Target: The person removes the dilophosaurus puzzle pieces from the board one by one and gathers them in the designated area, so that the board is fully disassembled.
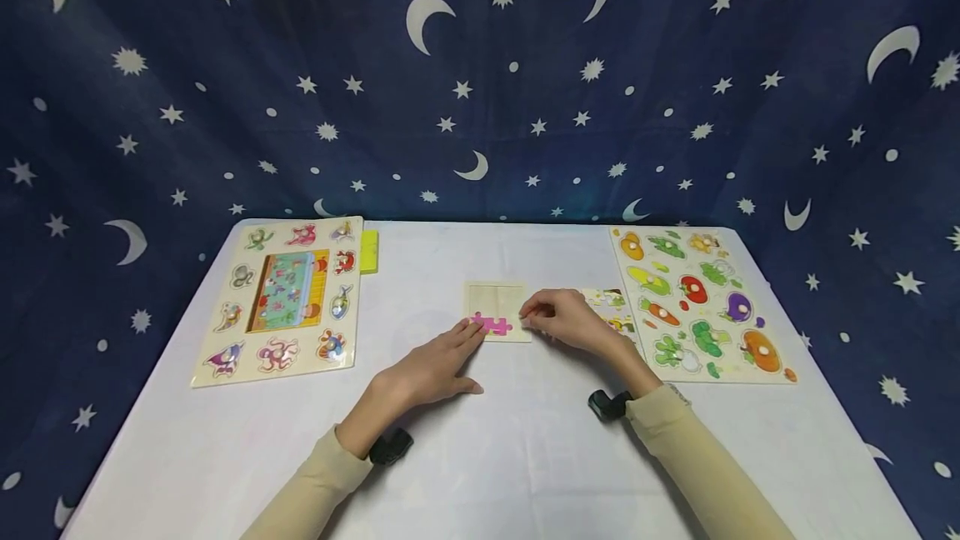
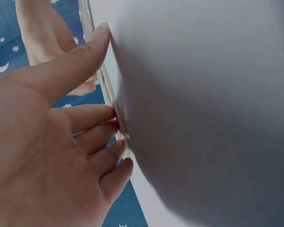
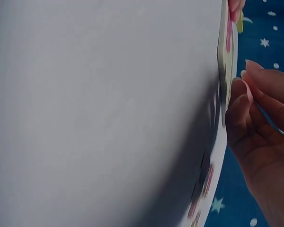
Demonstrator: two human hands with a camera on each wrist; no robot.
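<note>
A small square puzzle tray [image 1: 497,294] lies mid-table. Joined pink jigsaw pieces [image 1: 497,325] fill part of its lower half. My left hand [image 1: 435,367] lies with straight fingers at the tray's left side, fingertips touching the pink pieces; in the left wrist view its fingers [image 2: 97,137] reach the tray's edge, thumb spread apart. At the tray's right edge, my right hand [image 1: 570,319] pinches a small pale puzzle piece [image 3: 249,90] between thumb and fingertips, mostly hidden by the fingers.
Right of the tray lie several patterned puzzle pieces [image 1: 611,307], partly behind my right hand. A vegetable peg board [image 1: 697,307] stands beyond them. On the left are a sea-animal peg board [image 1: 240,257] and a yellow-green block [image 1: 369,252]. A starry curtain [image 1: 480,107] hangs behind the white table [image 1: 495,457].
</note>
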